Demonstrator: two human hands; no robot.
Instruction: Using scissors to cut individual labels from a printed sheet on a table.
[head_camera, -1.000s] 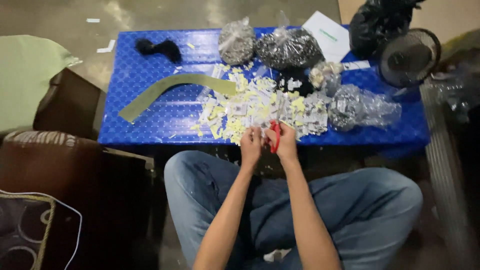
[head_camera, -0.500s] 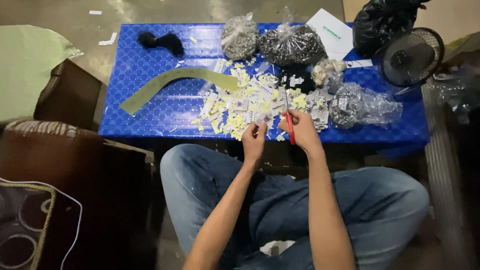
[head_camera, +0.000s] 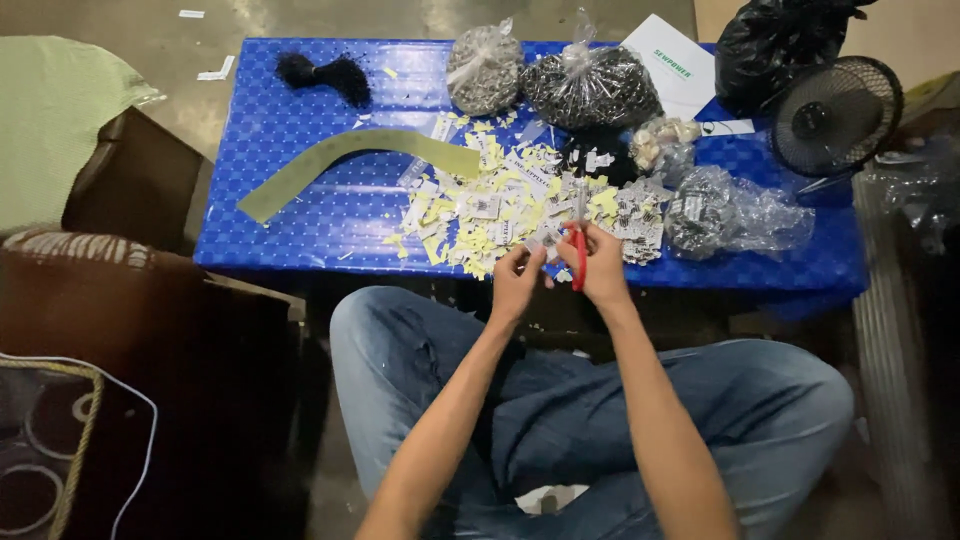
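The right hand (head_camera: 603, 265) grips red-handled scissors (head_camera: 578, 250); beside them the left hand (head_camera: 517, 280) pinches a paper tag (head_camera: 537, 246).

Table (head_camera: 300, 210): bright blue w/ small dotted grid pattern. Scissors (head_camera: 578, 258): red handles. Paper scraps (head_camera: 490, 205): yellow & white. Curved strip (head_camera: 350, 160): olive green. Jeans (head_camera: 620, 430): blue. Fan (head_camera: 835, 115): black.

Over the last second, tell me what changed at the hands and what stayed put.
The right hand with the red scissors drew away from the left hand half a second ago, then came back close beside it, blades pointing up toward the paper scraps. The left hand kept pinching a small scrap. The scraps, the bags, the curved strip and the fan stayed put.
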